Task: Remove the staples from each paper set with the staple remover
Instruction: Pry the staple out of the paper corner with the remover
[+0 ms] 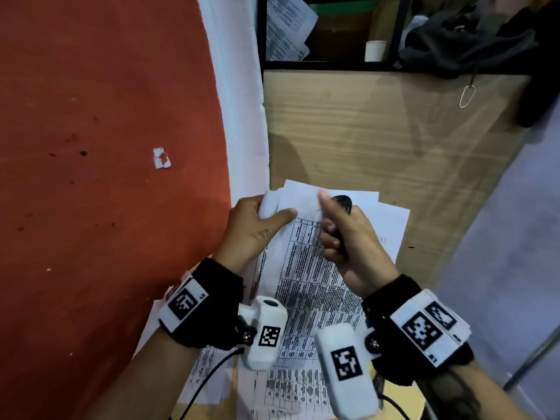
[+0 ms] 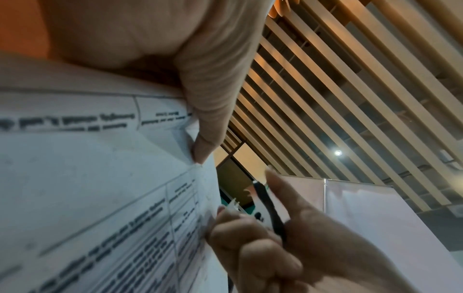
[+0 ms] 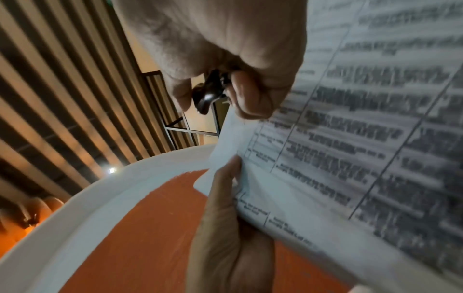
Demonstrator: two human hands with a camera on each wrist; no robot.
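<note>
Paper set (image 1: 306, 268) thin, printed; left hand (image 1: 257, 228) pinches corner.

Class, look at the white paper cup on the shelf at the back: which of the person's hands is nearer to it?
Right. The right hand holds the staple remover below the paper cup; the left hand grips the papers further left.

Head looks down; wrists close, upward; share paper set (image 1: 306, 253).
</note>
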